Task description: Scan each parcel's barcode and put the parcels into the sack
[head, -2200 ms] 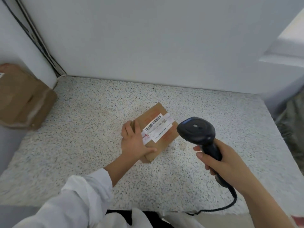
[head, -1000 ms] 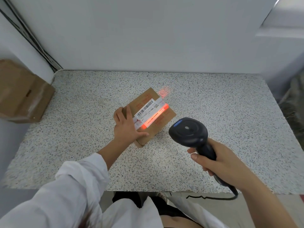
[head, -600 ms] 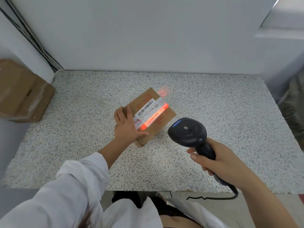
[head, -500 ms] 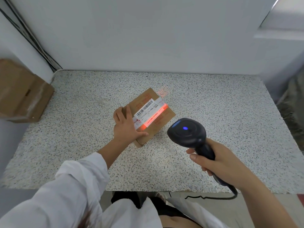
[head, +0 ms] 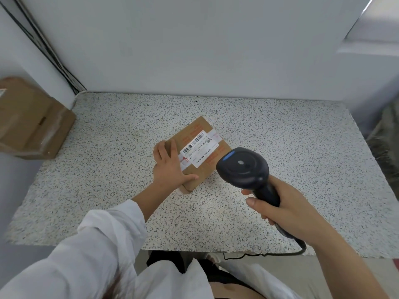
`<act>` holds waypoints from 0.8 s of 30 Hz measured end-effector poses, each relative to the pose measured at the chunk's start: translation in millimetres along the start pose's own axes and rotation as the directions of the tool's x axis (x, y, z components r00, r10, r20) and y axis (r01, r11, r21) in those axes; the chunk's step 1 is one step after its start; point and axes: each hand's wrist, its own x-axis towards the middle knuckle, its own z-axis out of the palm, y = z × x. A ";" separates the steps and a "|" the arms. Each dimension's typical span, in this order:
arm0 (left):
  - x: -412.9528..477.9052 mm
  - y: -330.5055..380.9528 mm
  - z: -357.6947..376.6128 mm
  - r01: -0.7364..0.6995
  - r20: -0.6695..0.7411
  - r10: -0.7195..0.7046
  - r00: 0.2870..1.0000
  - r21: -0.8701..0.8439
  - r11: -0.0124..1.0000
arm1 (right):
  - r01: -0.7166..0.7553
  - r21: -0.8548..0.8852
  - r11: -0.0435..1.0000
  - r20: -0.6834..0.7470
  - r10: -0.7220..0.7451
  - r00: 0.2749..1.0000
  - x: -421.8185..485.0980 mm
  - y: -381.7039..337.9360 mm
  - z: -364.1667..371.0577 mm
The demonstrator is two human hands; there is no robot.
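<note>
Now red beam gone from label (head: pixel 199 148) (scan done, we judge); our left hand (head: pixel 170 167) flat on parcel (head: pixel 199 176), right hand (head: pixel 291 212) gripping scanner (head: pixel 243 167); bagging next.

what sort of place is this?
Probably a shipping or mailroom station: the right hand holds a corded barcode scanner near a labelled parcel on a speckled counter, with another carton at left.

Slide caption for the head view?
Left hand rests on brown cardboard parcel; right hand grips black handheld scanner beside it.
</note>
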 end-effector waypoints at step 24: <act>21.8 33.3 11.0 -0.076 0.459 0.042 0.888 0.055 0.996 | -0.132 0.197 0.972 -0.246 0.179 0.953 -29.7 -2.6 19.3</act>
